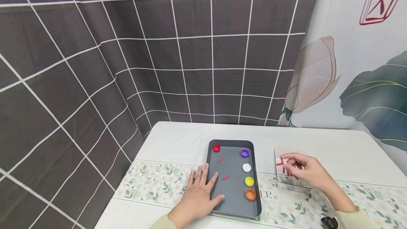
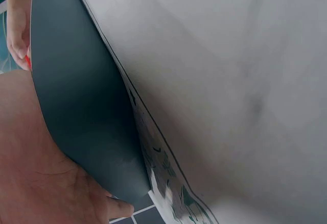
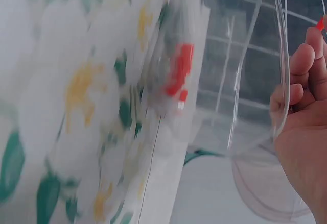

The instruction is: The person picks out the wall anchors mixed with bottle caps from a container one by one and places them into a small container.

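R hand [image 1: 305,170] pinching red stick [image 3: 320,24] at clear box [image 1: 279,178]

I'm watching via head cam + wrist cams. R hand is curling in, thumb + fingertips closing on the stick; I'm seeing it only partly, cut by frame edge on R wrist cam. More red sticks [image 1: 287,173] are lying in the box, blurry on R wrist cam, can't count 'em. L hand [image 1: 200,195] is resting on the gray tray's [image 1: 235,200] left edge, fingers straight + spread, thumb reaching over the rim, gripping nothing afaict. Two loose red sticks [image 1: 226,177] are lying inside the tray, well apart from the box. Red cap [image 1: 216,148] is sitting at far left corner; purple cap [image 1: 244,153], white cap [image 1: 246,168], yellow cap [image 1: 249,181] & orange cap [image 1: 251,195] are lining the right side, far to near.
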A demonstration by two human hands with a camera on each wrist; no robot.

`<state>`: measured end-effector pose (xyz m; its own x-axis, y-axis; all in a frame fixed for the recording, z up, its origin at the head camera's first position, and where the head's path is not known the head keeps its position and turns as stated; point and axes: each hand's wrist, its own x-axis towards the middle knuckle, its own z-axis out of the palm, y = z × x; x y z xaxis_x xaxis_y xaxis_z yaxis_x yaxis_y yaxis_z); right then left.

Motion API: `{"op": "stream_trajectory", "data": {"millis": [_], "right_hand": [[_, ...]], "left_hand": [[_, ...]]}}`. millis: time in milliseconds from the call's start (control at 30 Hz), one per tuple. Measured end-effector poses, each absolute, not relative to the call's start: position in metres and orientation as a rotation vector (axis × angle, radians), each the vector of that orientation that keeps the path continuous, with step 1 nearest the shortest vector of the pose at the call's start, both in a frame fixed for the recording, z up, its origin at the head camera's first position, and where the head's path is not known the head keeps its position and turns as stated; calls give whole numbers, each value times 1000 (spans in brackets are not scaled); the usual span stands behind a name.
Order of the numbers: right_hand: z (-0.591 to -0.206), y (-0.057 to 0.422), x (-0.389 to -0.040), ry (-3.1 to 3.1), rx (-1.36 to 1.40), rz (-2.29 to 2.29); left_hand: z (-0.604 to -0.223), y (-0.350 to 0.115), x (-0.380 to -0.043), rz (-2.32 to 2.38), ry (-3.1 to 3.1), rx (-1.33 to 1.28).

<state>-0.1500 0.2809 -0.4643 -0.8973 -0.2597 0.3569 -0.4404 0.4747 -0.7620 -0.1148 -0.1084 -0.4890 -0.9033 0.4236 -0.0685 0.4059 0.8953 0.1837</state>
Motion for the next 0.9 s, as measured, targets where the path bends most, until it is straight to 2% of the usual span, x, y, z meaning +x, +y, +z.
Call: {"op": "stream_trajectory", "data": {"millis": [600, 900], "right_hand": [[-465, 297, -151, -2645, 403, 1361], [-464, 283, -156, -2568, 614, 1385]], "left_hand": [[-489, -108, -115, 255, 2943, 639], [-488, -107, -115, 248, 2938, 635]]}}
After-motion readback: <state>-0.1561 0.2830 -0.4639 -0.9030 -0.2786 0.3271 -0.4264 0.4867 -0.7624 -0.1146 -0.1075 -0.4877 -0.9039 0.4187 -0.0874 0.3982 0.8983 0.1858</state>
